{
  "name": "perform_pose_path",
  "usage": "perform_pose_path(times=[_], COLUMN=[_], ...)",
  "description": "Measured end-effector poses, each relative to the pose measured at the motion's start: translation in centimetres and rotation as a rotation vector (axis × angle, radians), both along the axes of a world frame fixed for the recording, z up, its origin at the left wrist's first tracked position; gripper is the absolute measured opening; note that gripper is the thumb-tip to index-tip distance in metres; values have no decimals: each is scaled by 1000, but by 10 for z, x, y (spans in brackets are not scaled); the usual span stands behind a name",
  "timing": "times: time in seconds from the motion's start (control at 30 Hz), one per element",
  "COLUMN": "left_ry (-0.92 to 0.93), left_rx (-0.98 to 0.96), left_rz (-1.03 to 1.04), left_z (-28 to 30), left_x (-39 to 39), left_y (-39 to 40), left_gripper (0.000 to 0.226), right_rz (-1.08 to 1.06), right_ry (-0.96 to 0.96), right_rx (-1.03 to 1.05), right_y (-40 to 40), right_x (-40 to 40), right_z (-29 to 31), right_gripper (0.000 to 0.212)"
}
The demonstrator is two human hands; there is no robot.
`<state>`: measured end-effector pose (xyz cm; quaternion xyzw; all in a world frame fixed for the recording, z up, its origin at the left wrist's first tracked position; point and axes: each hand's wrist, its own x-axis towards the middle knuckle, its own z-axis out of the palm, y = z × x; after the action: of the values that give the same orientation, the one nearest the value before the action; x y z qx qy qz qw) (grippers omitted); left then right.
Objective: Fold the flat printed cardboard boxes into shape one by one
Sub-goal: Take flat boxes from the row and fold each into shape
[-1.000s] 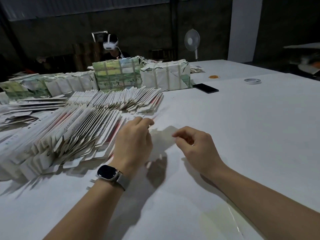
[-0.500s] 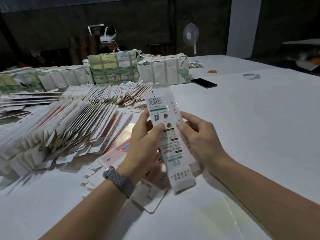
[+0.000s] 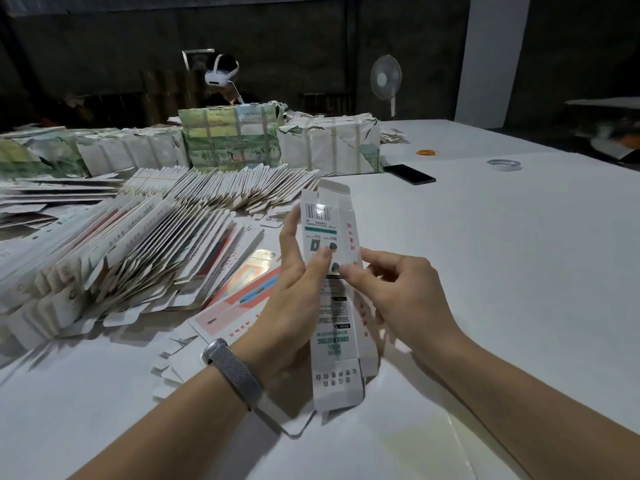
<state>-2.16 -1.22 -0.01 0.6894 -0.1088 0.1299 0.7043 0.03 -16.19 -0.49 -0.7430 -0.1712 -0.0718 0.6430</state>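
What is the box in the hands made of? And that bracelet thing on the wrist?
Box: looks like thin printed cardboard, a bit glossy; light glints near its barcode, and the flaps hold crisp folds. Wrist band: seems woven grey mesh, maybe metal or fabric; its grainy weave shows, but which one is unclear.

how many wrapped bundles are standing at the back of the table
3 clear ones: a white bundle right of centre, a green printed bundle in the middle, and a long pale bundle to its left. Farther left is blurred, so more may be hidden.

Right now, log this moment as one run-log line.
step: opening box | left hand: holds printed box | right hand: pinches box | stack of flat boxes: left
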Motion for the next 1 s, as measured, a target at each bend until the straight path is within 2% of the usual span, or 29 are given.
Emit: perform_pose_path(times=[0.2,0.33,0.4,0.47,0.6,0.73,0.77,0.87,0.93,1.0], left_ry=[-41,3,41,84,123,210,244,304,317,325], left_rx=[-8,-45,-53,-57,-67,-130,-157,-249,-280,-286], left_rz=[12,34,36,47,49,17,-8,-85,-112,-110], left_z=[-5,-7,-8,-7,-5,-4,-3,-1,0,1], left_x=[5,5,5,5,3,-3,-5,-8,-8,-7], left_y=[-2,-3,-3,-4,-5,-5,-6,-6,-6,-5], left_gripper=[63,63,56,45,35,24,31,70,74,68], right_rz=[34,20,5,9,12,45,72,139,168,176], right_ry=[5,0,-8,-18,-93,-83,-72,-36,-29,-31], right_rx=[2,26,18,10,-5,-25,-23,3,9,15], right_y=[2,4,5,6,7,10,10,10,9,9], right_x=[-5,-5,-5,-6,-6,-8,-9,-10,-10,-11], right_z=[-4,-8,-9,-11,-13,-11,-10,-6,-6,-6], right_gripper=[21,39,56,63,37,31,32,30,30,29])
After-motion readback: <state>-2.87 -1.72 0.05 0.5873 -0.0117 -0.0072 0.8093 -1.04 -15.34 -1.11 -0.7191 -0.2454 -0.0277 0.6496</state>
